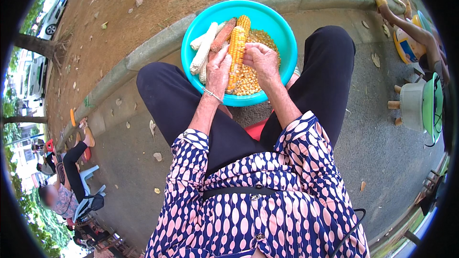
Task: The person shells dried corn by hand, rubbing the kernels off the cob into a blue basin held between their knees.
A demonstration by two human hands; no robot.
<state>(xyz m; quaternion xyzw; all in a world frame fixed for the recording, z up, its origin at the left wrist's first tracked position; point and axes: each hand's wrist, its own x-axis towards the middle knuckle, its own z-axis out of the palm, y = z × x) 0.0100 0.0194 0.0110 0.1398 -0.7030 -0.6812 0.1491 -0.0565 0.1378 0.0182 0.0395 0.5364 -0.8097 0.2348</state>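
A turquoise plastic basin (287,68) rests in front of me, between my knees. My left hand (218,71) holds a yellow corn cob (236,46) upright over the basin, its kernels partly off. The fingers of my right hand (261,61) are bent against the cob's right side; whether they pinch a kernel is too small to tell. Loose corn kernels (249,80) cover the right and lower part of the basin. Several stripped white cobs (204,50) and a reddish cob (224,35) lie at its left. Another yellow cob (244,23) lies behind the held one.
A concrete kerb (150,46) runs behind the basin, with bare soil beyond. At the right, a person's legs (412,25) are near a bucket (405,44) and a metal pot (412,104). At the left, a person (68,193) sits on a light blue plastic chair (84,182).
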